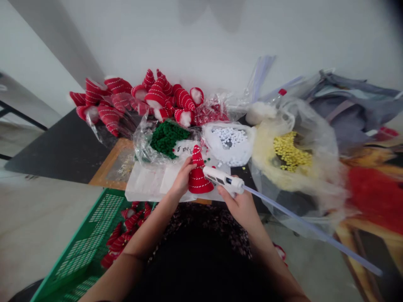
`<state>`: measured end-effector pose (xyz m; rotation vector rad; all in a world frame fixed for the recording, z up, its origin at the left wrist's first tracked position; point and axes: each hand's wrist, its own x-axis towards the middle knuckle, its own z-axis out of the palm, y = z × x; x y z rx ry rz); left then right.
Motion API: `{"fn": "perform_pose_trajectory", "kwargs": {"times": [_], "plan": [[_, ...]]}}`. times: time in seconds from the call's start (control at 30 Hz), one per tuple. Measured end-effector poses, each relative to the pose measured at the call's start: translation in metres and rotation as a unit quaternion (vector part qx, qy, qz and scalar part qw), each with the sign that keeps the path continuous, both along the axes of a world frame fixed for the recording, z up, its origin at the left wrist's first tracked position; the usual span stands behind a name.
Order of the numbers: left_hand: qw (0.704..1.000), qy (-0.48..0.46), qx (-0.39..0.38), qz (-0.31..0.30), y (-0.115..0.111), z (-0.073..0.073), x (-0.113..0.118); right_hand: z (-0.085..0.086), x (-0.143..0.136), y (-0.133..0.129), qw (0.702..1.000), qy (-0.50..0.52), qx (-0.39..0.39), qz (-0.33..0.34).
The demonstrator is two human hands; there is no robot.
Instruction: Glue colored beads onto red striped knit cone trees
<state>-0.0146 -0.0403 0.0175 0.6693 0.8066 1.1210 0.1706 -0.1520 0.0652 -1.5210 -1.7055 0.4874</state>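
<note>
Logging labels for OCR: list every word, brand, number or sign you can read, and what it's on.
No text reads with certainty.
Dark handwriting-like marks on the white surface beside the red cone: too small and blurred to quote.
White glue gun: dark patches on its side, no legible lettering.

Cone (200, 178) left of glue gun (217, 175), cones (156, 94) behind

Hands (181, 179) hold a red cone (199, 177) and glue gun (223, 178)
</note>
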Motion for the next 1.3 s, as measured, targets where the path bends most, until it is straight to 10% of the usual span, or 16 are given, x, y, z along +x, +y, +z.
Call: {"fn": "perform_pose_trajectory", "kwargs": {"times": [0.43, 0.77, 1.3], "plan": [[1.000, -0.010, -0.014, 0.023, 0.001, -0.009, -0.002, 0.004, 0.007, -0.009, 0.999, -0.038, 0.005, -0.006], [0.999, -0.043, -0.032, -0.008, 0.001, -0.003, -0.012, -0.004, 0.012, 0.008, 0.982, 0.182, -0.047, 0.004], [0.997, -0.057, -0.049, 0.004, 0.002, -0.003, -0.010, -0.008, 0.010, 0.010, 0.975, 0.204, -0.086, 0.008]]}}
